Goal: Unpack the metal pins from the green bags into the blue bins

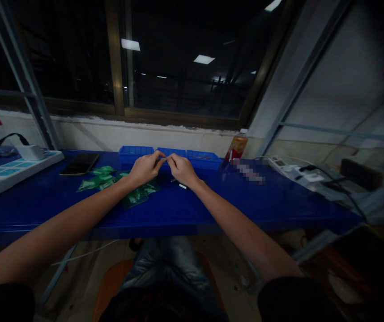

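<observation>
My left hand point(147, 168) and my right hand point(181, 169) meet above the blue table point(192, 210), fingertips pinched close together. Whatever lies between them is too small and dark to name. Under and beside my left forearm are several green, see-through small bags or sheets point(134, 197) in a loose pile. A small white piece point(182, 186) lies on the table just below my right hand. Behind the hands stand three blue bins, the left one point(128, 156), the middle one point(165, 151) and the right one point(208, 162); their contents are mostly hidden.
A phone point(79, 164) lies left of the green pile, near a white power strip point(20, 172) with a plugged-in adapter. Towards the right stand a drink bottle point(237, 146) and another power strip point(292, 172) with cables. A window and wall rise behind the table.
</observation>
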Demonstrator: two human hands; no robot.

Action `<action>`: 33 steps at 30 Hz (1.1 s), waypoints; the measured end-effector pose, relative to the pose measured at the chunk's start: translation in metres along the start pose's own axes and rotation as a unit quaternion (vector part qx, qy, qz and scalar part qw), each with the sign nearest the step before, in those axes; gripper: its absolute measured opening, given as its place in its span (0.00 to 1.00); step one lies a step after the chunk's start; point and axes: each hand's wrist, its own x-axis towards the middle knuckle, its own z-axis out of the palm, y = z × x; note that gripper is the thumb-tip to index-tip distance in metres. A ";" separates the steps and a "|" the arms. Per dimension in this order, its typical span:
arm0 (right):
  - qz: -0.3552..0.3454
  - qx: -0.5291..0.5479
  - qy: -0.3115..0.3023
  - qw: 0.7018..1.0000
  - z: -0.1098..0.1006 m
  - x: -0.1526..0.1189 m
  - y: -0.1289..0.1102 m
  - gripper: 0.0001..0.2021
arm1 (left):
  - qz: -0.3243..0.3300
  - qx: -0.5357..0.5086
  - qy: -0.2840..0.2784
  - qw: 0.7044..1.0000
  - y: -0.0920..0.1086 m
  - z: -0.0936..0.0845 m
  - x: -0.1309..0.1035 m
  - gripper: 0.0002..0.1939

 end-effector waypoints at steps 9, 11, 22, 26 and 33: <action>-0.025 0.027 0.005 0.999 0.000 -0.002 -0.004 0.08 | -0.038 0.052 -0.022 0.998 0.000 -0.003 0.001 0.18; -0.032 0.020 0.006 0.999 0.000 -0.001 -0.004 0.07 | -0.034 0.032 -0.013 0.999 0.001 -0.004 0.001 0.17; 0.000 0.014 -0.004 1.000 -0.002 0.000 -0.002 0.13 | 0.021 -0.012 0.013 1.000 0.002 -0.001 0.000 0.11; 0.009 0.046 -0.008 0.999 -0.004 -0.002 -0.005 0.13 | -0.008 0.033 -0.003 0.999 -0.001 -0.001 0.001 0.16; -0.028 0.037 -0.007 0.999 -0.002 -0.003 -0.005 0.08 | -0.032 0.050 -0.022 0.998 -0.002 -0.001 0.001 0.19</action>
